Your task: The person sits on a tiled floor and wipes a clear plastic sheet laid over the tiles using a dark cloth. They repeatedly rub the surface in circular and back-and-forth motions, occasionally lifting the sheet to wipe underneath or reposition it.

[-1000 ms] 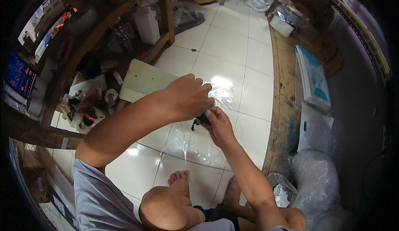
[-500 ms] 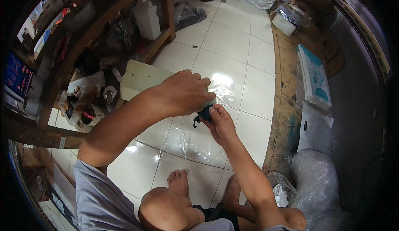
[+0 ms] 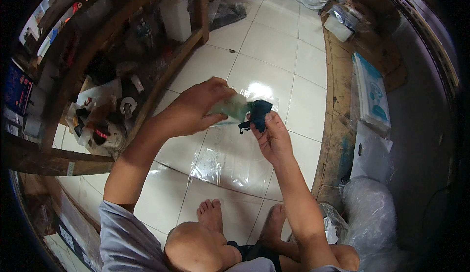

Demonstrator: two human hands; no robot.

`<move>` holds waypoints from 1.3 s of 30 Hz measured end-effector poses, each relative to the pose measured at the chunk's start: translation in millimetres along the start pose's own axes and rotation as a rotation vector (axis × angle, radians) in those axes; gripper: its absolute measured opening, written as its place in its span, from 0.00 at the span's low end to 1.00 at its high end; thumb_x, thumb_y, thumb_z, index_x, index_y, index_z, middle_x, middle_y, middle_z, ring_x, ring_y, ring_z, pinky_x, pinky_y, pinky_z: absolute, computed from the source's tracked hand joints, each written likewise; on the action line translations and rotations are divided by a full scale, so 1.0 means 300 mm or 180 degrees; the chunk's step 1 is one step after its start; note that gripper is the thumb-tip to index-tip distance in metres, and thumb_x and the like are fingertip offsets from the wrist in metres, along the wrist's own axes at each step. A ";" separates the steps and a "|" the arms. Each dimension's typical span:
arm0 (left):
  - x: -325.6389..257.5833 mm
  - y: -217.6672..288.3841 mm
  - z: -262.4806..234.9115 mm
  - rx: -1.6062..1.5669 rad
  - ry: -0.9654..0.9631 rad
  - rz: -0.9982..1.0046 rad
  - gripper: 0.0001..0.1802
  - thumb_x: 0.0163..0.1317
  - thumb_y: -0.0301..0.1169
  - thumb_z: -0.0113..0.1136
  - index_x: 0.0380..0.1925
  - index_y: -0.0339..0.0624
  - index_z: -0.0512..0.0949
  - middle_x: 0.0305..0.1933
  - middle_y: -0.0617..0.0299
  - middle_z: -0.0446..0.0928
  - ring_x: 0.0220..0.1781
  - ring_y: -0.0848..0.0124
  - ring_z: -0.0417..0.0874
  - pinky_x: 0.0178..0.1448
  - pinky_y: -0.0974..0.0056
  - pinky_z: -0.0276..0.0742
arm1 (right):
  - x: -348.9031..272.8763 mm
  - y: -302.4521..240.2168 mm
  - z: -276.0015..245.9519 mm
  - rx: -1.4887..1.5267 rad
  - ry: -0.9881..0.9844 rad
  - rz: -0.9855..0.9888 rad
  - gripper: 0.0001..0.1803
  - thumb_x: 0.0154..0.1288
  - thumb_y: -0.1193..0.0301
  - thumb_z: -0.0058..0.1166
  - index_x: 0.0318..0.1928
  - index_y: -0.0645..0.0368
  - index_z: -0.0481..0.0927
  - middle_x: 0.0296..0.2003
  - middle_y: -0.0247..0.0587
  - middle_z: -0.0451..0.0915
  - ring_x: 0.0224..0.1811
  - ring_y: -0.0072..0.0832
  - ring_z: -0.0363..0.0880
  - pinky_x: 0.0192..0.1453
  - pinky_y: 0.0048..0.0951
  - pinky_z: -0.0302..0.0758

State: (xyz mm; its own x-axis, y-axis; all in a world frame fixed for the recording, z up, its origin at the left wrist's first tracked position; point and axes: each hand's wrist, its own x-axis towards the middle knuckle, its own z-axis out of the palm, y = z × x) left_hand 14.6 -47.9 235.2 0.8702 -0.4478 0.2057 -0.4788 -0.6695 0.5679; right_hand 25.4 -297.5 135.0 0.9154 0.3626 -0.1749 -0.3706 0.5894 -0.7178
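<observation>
My right hand (image 3: 274, 139) is closed on a dark teal piece (image 3: 260, 115), pinched between thumb and fingers, with a small curved hook-like part at its lower left. To its left, my left hand (image 3: 205, 106) is curled around a pale green translucent thing (image 3: 230, 108), smeared by motion, so its kind does not show. The green thing's right end lies close to the dark piece; whether they are joined I cannot tell. Both hands are raised in front of me, over a clear plastic sheet (image 3: 230, 167) on the tiled floor.
A wooden shelf (image 3: 161, 74) with cluttered goods stands on the left, holding a white container (image 3: 176, 20). On the right runs a wooden board (image 3: 334, 101) beside packaged white-and-blue sheets (image 3: 369, 93). A bulky clear plastic bundle (image 3: 369, 218) lies at lower right.
My left hand has moved left and its fingers have opened wider around the pale green thing, which has turned. The pale panel-like shape left of it no longer shows. My right hand has shifted slightly right.
</observation>
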 end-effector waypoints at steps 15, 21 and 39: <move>0.106 -0.720 0.125 -0.0269 0.3035 -0.1561 0.30 0.58 0.32 0.67 0.57 0.32 0.66 0.55 0.44 0.71 0.60 0.50 0.72 0.65 0.51 0.67 | -0.053 -0.006 -0.129 -0.0354 0.0598 0.0464 0.14 0.75 0.69 0.50 0.56 0.62 0.72 0.51 0.47 0.79 0.53 0.35 0.82 0.53 0.29 0.84; 0.166 -0.778 0.186 0.0464 0.2920 -0.2129 0.30 0.56 0.33 0.68 0.55 0.33 0.68 0.55 0.40 0.71 0.61 0.44 0.71 0.66 0.50 0.67 | -0.068 0.005 -0.214 -0.0656 0.0703 0.0691 0.11 0.74 0.72 0.51 0.53 0.62 0.74 0.51 0.44 0.80 0.53 0.36 0.82 0.57 0.35 0.82; -0.634 -0.188 0.695 0.0252 0.1140 -0.2120 0.34 0.59 0.34 0.67 0.63 0.30 0.67 0.66 0.36 0.65 0.68 0.42 0.66 0.71 0.48 0.63 | -0.098 0.217 -0.217 -0.3611 -0.0600 0.1061 0.13 0.65 0.75 0.59 0.50 0.63 0.78 0.38 0.43 0.83 0.37 0.27 0.81 0.46 0.29 0.77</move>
State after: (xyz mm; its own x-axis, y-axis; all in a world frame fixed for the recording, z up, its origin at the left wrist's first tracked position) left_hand -148.1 -48.6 -2.1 0.9565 0.2765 0.0933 0.1657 -0.7775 0.6066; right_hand -15.4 -316.7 49.7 0.7279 0.5326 -0.4318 -0.1487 -0.4922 -0.8577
